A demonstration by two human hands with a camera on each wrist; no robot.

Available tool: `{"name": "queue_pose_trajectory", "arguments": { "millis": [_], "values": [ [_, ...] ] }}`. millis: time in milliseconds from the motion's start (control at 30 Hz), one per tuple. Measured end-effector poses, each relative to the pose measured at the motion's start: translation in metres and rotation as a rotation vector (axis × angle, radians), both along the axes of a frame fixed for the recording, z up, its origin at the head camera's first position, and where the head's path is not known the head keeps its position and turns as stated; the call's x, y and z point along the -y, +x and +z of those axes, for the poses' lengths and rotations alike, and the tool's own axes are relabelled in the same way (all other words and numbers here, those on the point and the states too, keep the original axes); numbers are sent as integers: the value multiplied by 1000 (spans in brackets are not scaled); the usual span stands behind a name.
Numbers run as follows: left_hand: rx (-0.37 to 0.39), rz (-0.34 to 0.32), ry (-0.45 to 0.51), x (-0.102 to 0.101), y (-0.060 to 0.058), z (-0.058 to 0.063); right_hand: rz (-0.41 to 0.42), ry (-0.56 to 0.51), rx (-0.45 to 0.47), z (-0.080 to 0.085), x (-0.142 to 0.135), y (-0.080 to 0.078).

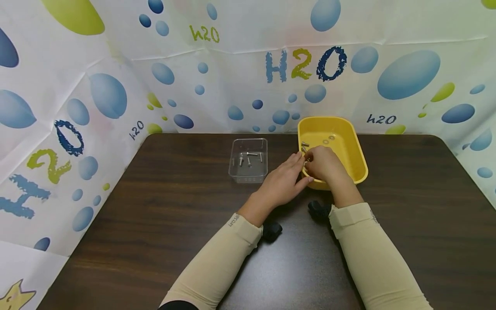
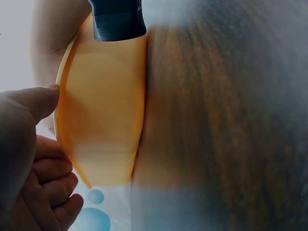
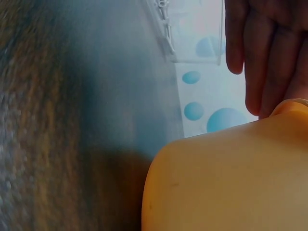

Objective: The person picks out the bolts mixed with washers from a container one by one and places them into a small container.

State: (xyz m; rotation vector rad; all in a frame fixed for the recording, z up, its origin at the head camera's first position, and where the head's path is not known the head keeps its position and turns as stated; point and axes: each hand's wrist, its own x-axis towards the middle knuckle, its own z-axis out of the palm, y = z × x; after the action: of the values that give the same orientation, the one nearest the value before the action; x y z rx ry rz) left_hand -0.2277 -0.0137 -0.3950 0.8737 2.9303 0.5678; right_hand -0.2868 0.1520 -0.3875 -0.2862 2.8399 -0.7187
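A yellow plastic bin (image 1: 346, 150) stands near the table's back edge, with a few small screws (image 1: 305, 145) along its left side and clear washers (image 1: 326, 141) toward the back. My left hand (image 1: 282, 183) lies against the bin's left rim, thumb at the near corner, fingers extended along the side. In the left wrist view its thumb touches the rim of the bin (image 2: 103, 106). My right hand (image 1: 324, 164) reaches into the bin's left part, fingers bent down by the screws. Its fingertips are hidden, and I cannot tell whether they pinch anything.
Left of the bin stands a clear plastic box (image 1: 248, 175) with several screws (image 1: 252, 154) in it. The dark wooden table (image 1: 162, 215) ends at a white sheet (image 1: 240, 86) printed with blue drops. Black wrist devices (image 1: 272, 231) sit under both cuffs.
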Motion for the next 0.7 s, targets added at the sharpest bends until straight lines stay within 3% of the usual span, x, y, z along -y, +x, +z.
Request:
{"name": "queue_pose_trajectory", "arguments": {
  "millis": [300,700],
  "values": [
    [-15,0,-13,1,0,2,-70,-48,-99,2,1,5],
    [-10,1,-31,1,1,3,-82,-88,-228,3,0,8]
  ]
}}
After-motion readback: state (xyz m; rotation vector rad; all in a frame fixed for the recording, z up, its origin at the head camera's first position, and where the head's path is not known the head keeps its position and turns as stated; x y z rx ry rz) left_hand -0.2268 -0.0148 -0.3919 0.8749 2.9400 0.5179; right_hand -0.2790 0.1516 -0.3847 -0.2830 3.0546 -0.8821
